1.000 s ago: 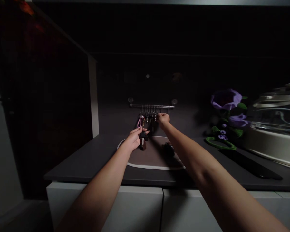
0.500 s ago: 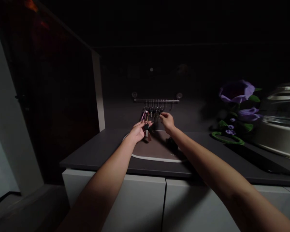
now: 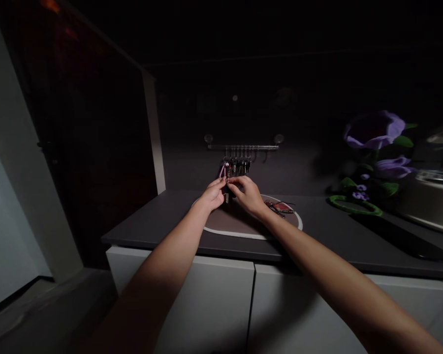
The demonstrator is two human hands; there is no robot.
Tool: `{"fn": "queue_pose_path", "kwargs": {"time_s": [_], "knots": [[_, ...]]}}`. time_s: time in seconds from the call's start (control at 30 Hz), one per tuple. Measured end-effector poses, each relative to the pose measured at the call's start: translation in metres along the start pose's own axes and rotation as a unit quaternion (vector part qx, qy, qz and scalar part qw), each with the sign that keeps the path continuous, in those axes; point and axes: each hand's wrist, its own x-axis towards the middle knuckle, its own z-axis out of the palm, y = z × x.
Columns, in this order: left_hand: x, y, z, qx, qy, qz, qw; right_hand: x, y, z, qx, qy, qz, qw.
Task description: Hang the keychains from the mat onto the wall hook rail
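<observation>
A bunch of keys [image 3: 227,198] with a pink strap [image 3: 222,170] hangs at the left end of a row of hooks. My left hand [image 3: 213,194] is closed on this bunch from the left, and a key blade points down beside its fingers. From the right, my right hand [image 3: 248,194] pinches at the same bunch, its fingertips meeting those of the left; the exact part it grips is too small to make out. Several other keys [image 3: 244,166] hang just to the right, below a clear wall rail [image 3: 256,147].
A brown mat with a white rim [image 3: 239,234] lies on the dark counter [image 3: 143,221], carrying a red item with cords [image 3: 282,208]. At right stand purple knitted flowers [image 3: 378,130] and a domed container [image 3: 433,201]. White cabinet doors [image 3: 214,300] lie below.
My right hand has left the keys at the right of the row and come left and down to the bunch in my left hand. The view has shifted slightly, uncovering the red item.
</observation>
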Motion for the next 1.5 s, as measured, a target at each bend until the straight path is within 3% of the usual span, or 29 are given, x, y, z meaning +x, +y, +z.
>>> {"fn": "queue_pose_path", "kwargs": {"time_s": [0.27, 0.47, 0.63, 1.03, 1.13, 1.27, 1.5], "knots": [[0.001, -0.002, -0.001, 0.034, -0.02, 0.013, 0.999, -0.002, 0.007, 0.005, -0.048, 0.026, -0.036, 0.998], [0.005, -0.003, -0.002, 0.098, -0.017, 0.067, 0.993, -0.001, 0.013, 0.004, -0.055, 0.043, -0.057, 0.996], [0.008, -0.004, -0.006, 0.167, 0.011, 0.116, 0.979, 0.001, 0.016, 0.0, -0.051, 0.069, -0.045, 0.995], [0.015, -0.006, -0.012, 0.283, 0.054, 0.115, 0.951, 0.002, 0.014, -0.003, -0.004, 0.087, -0.009, 0.996], [0.014, -0.007, -0.012, 0.33, 0.034, 0.119, 0.936, 0.002, 0.014, -0.004, 0.004, 0.094, 0.006, 0.996], [0.008, -0.009, -0.009, 0.349, 0.005, 0.061, 0.935, 0.003, 0.019, -0.004, 0.049, 0.106, 0.063, 0.991], [0.001, -0.013, -0.003, 0.354, -0.017, 0.031, 0.935, 0.007, 0.03, 0.001, 0.214, 0.12, 0.167, 0.955]]}}
